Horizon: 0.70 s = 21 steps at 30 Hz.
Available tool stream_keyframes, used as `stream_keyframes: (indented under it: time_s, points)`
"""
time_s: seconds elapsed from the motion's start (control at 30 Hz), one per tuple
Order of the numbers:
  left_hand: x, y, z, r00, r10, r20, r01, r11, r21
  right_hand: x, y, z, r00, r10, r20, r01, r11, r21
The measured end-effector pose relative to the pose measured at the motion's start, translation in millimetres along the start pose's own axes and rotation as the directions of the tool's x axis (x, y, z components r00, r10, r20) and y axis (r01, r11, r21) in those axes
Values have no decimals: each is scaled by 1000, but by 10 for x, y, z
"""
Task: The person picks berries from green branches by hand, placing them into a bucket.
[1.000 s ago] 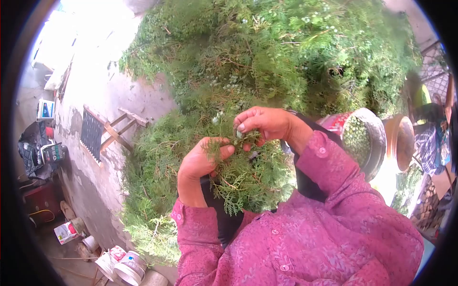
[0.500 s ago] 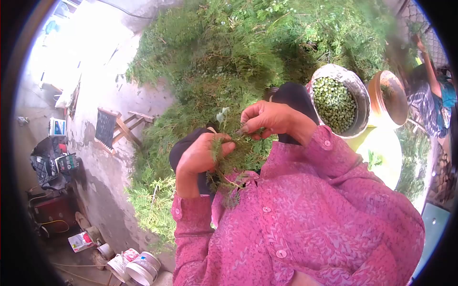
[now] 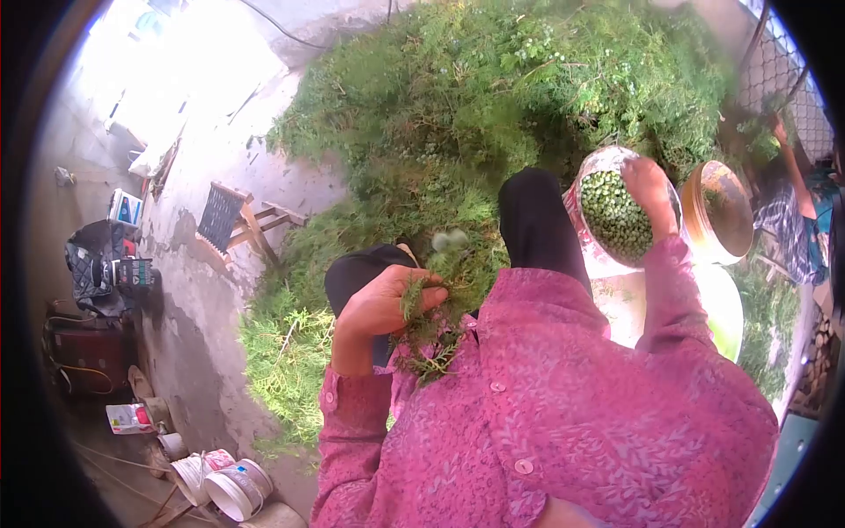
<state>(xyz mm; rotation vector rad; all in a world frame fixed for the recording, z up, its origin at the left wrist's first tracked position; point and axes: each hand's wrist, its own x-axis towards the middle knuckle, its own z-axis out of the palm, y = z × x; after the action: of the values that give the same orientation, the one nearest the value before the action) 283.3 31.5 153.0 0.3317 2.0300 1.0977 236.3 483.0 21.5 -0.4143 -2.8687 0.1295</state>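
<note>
A leafy green sprig (image 3: 427, 339) is gripped in my left hand (image 3: 383, 304), its fingers closed round the stem in front of my chest. My right hand (image 3: 650, 187) is over the right part of a pale bucket (image 3: 576, 198), which holds many small green cones or berries (image 3: 613, 211). The fingers of my right hand point down at the bucket and are blurred, so whether they hold anything is hidden. Behind both hands lies a large heap of green branches (image 3: 414, 123).
Beside the bucket stands a second round container (image 3: 698, 202). A small folding stool (image 3: 238, 220) is on the floor at left, with white buckets (image 3: 239, 491) at lower left. Another person's arm (image 3: 795, 167) shows at far right.
My right hand has left the sprig and moved right to the bucket. My left hand still holds the sprig. The whole view has shifted slightly.
</note>
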Motion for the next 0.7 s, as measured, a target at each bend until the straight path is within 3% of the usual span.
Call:
stream_keyframes:
  time_s: [0.2,0.27,0.33,0.4,0.47,0.5,0.57,0.7]
  points:
    - [27,74,58,1000,25,15,-26,996,89,-61,-349,-104,997,11,71,-36,927,373]
    - [45,105,67,999,23,37,-26,996,80,-53,-647,-330,957,-101,272,-118,720,684]
    - [14,179,109,997,55,-46,-50,994,102,-147,-1124,-566,893,-334,301,-244,204,948]
    - [84,154,108,999,33,16,-34,995,96,-300,-1582,-885,796,-507,330,-273,186,944]
    - [119,169,111,997,12,71,-18,996,90,-395,-1880,-965,600,-743,296,-235,191,953]
    - [125,200,124,997,41,70,-48,994,103,-416,-1982,-984,599,-745,294,-236,187,954]
    - [107,205,114,996,60,66,-68,991,116,-458,-2139,-996,400,-873,279,-267,180,947]
    - [92,157,88,994,41,104,-50,995,83,-473,-2192,-903,368,-894,257,-297,149,943]
